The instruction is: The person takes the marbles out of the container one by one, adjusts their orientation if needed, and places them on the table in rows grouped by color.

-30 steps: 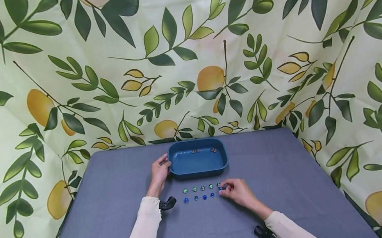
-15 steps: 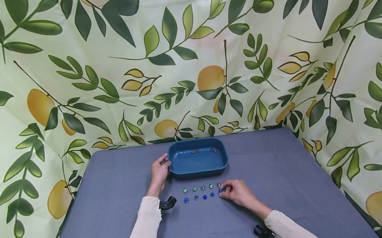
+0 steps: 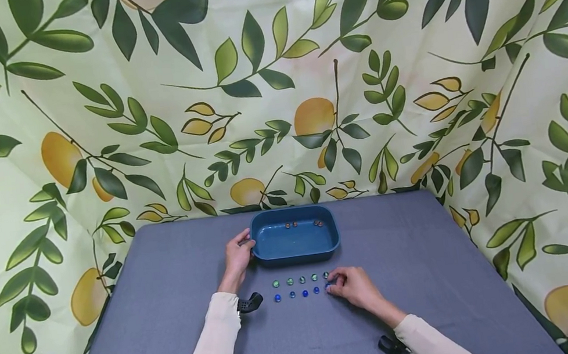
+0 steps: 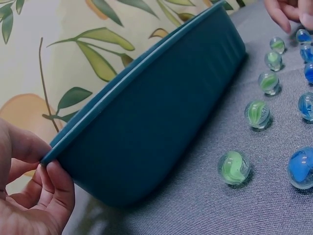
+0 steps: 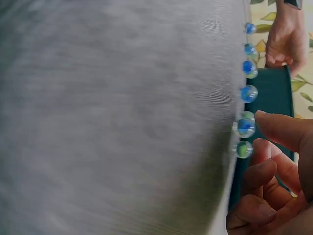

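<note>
The right hand (image 3: 353,287) sits nearest, just in front of the blue tray (image 3: 295,240), with its fingers (image 5: 279,129) curled in and the tips touching the last blue marble (image 5: 244,128) at the right end of the row. I cannot tell if the marble is pinched tight or only touched. The marbles lie in 2 short rows in front of the tray — 5 blue marbles (image 3: 305,293) in the row farther from the tray and 5 green marbles (image 3: 301,279) in the row closer to it. They are small, round, clear glass with a swirl of color inside, smooth and shiny. Round glass like that could roll away, I think, if a fingertip bumps it or lets go too fast, and one bump could knock the next marble out of line too. The left hand (image 3: 237,256) is at the left end of the tray, gripping its rim with the thumb on top and the fingers (image 4: 54,188) curled under. If that hand tugs, the tray could slide into the green row. Inside the tray, along its far wall, lie a few brown marbles (image 3: 318,222) — they are too small to count well. All of it rests on the grey table (image 3: 175,329).
</note>
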A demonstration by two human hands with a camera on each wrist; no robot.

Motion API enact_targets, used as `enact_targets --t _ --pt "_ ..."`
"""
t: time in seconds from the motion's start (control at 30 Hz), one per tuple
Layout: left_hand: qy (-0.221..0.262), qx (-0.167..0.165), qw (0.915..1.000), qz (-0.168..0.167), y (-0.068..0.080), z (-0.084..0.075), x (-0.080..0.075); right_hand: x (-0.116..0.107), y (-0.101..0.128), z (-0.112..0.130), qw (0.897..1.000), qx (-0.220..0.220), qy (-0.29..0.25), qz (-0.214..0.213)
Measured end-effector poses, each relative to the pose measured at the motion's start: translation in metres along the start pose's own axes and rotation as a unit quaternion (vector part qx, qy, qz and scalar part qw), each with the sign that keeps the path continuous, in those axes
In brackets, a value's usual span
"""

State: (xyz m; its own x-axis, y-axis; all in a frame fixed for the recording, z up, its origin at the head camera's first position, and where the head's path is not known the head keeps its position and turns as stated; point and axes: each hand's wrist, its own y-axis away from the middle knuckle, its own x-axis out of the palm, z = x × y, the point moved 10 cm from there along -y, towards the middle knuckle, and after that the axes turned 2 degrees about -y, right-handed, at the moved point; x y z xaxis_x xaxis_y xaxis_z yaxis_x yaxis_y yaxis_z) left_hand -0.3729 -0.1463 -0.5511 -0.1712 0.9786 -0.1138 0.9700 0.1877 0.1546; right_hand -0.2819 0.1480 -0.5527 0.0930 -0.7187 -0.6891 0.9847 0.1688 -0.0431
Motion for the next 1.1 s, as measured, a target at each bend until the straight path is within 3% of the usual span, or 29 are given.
enact_targets --t 0.27,0.6,0.9,1.1 --pt "0.001 0.001 1.0 0.001 0.0 -0.002 -0.001 -0.033 -0.013 0.029 0.999 -0.022 -0.009 -0.036" --pt "0.005 0.002 1.0 -0.002 -0.001 -0.002 -0.002 -0.07 -0.048 0.068 0.996 -0.064 -0.015 -0.064" --pt "0.004 0.002 1.0 -0.005 -0.003 0.0 -0.001 -0.068 -0.088 0.086 0.994 -0.08 -0.029 -0.069" --pt "0.004 -0.002 1.0 -0.002 -0.002 0.001 -0.001 -0.054 -0.113 0.082 0.995 -0.06 -0.03 -0.067"
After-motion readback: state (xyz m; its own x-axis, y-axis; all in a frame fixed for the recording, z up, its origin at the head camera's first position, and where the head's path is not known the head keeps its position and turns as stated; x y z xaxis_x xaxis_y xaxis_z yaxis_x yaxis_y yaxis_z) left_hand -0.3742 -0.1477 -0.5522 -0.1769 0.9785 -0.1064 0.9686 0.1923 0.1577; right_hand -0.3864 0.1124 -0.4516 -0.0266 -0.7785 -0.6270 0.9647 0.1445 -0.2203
